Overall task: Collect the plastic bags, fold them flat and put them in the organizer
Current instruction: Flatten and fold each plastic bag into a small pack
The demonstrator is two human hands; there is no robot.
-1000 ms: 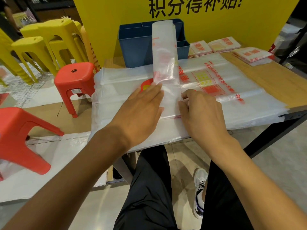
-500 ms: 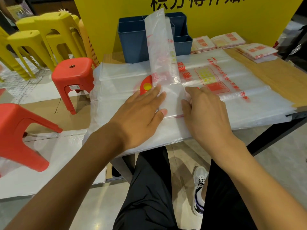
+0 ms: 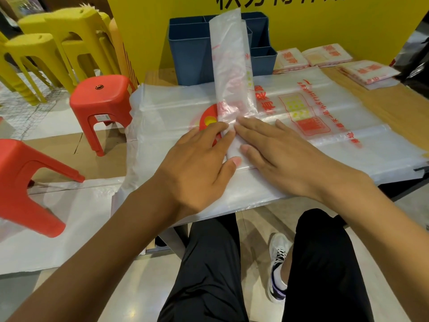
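Observation:
A clear plastic bag folded into a long narrow strip [image 3: 232,66] lies on a stack of flat clear bags with red print [image 3: 301,126]; its far end stands up in front of the blue organizer [image 3: 190,54]. My left hand [image 3: 199,163] lies flat on the strip's near end from the left, fingers straight. My right hand [image 3: 274,149] lies flat on it from the right, fingertips meeting the left hand's. Several folded square bags [image 3: 325,56] sit on the wooden table [image 3: 399,103] to the right of the organizer.
A red stool [image 3: 104,101] stands left of the table, another red stool [image 3: 27,182] nearer at far left, and stacked yellow stools [image 3: 58,47] behind them. A yellow board [image 3: 348,26] rises behind the organizer. More plastic sheet [image 3: 46,228] lies on the floor at left.
My right hand has slid left onto the strip's near end, fingers flattening beside the left hand's fingertips. The strip's raised far end has swung slightly right.

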